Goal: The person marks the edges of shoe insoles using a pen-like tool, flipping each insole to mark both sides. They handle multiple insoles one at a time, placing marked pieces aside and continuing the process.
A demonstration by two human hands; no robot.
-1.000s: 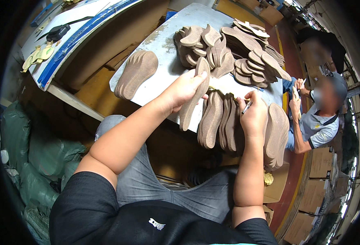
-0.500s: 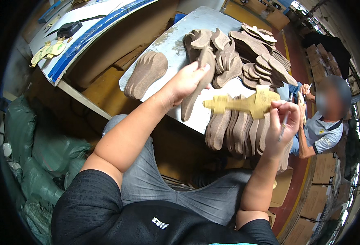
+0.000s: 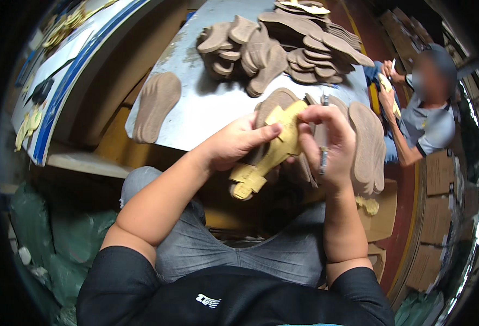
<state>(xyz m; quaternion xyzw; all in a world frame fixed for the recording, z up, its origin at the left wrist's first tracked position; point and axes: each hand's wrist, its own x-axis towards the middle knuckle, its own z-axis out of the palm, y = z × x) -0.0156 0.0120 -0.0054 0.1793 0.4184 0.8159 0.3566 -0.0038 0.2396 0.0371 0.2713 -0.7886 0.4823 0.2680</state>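
My left hand [image 3: 236, 140] grips a brown shoe sole [image 3: 259, 152], its thumb pressing a yellow sole-shaped template [image 3: 284, 138] against the face. The template has cross tabs at both ends and covers most of the sole. At its upper end, the bent fingers of my right hand [image 3: 334, 144] touch the template's edge. That same hand carries a slim pen [image 3: 323, 160], which passes behind the fingers. Just behind both hands, a row of brown soles [image 3: 367, 144] lines the near table edge, partly hidden by my hands.
More soles lie heaped on the grey table [image 3: 196, 117], with a small stack [image 3: 157, 106] at its left. A blue-edged bench [image 3: 79, 89] stands left. Green sacks [image 3: 68, 233] fill the lower left. A co-worker [image 3: 421, 114] sits at right near cardboard boxes [image 3: 440, 204].
The yellow template has come left from my right hand onto the sole in my left hand. Both hands are now together, and the view has shifted.
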